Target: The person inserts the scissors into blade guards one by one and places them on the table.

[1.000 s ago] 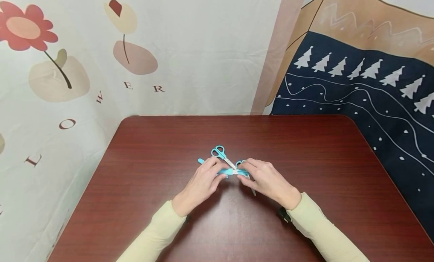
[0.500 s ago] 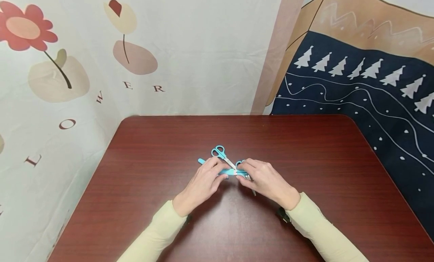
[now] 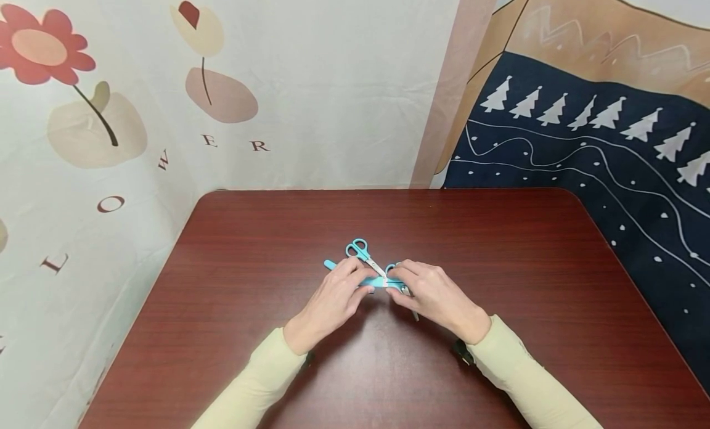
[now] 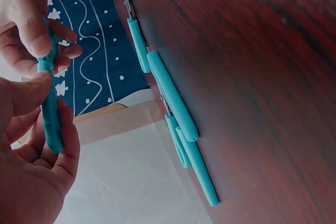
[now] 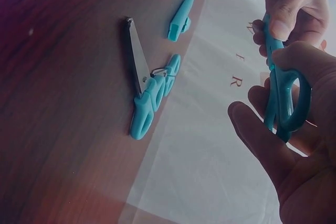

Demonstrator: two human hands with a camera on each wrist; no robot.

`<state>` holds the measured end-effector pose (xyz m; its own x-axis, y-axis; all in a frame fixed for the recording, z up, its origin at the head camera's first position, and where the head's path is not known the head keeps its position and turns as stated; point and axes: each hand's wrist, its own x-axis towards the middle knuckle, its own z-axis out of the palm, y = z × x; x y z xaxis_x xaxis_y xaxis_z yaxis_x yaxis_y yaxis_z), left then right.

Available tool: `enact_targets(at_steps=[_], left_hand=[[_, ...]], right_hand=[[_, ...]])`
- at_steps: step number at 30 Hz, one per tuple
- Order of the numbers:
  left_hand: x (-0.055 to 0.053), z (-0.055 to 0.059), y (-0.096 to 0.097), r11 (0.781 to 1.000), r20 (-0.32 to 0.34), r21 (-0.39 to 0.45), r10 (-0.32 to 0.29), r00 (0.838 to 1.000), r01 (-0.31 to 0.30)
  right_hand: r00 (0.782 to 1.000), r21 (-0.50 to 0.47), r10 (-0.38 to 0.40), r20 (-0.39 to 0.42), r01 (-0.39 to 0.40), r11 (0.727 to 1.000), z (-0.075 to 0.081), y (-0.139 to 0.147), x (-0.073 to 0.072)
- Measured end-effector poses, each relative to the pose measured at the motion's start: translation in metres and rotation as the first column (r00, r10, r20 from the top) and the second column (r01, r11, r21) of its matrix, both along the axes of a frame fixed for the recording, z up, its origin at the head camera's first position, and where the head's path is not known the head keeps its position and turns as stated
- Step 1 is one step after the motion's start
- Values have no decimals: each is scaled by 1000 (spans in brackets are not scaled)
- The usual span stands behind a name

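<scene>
My right hand [image 3: 440, 296] grips scissors [image 5: 283, 98] by their teal loop handles, just above the middle of the table. The thumb and fingers of my left hand [image 3: 327, 299] pinch a teal blade cap [image 4: 51, 121]. The cap sits over the blades of these scissors, its mouth right at the handles. Beyond the hands, a second pair of scissors [image 3: 360, 250] lies on the table, blades pointing toward me. A third pair [image 5: 140, 114] lies below my right hand, its blade [image 3: 415, 315] bare in the head view.
Two loose teal caps lie on the table near my left hand: one cap [image 3: 329, 264] shows its end past the fingers, another cap [image 4: 173, 95] shows in the left wrist view. The table [image 3: 266, 232] is dark red-brown. Printed cloths [image 3: 333, 108] hang behind it.
The cap and the scissors have come closer together, so less bare metal shows between them. My right hand has moved very slightly to the left. The scissors on the table have stayed put.
</scene>
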<state>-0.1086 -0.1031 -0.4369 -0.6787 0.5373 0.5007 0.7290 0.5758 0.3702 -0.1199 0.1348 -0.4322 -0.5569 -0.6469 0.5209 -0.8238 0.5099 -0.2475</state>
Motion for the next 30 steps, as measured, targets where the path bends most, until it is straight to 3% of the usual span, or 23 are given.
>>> enact_targets(at_steps=[30], left_hand=[[1, 2, 3, 1000, 14, -15, 2, 1000, -2]], right_hand=[[1000, -21, 10, -12, -11, 1000, 0, -2, 0]])
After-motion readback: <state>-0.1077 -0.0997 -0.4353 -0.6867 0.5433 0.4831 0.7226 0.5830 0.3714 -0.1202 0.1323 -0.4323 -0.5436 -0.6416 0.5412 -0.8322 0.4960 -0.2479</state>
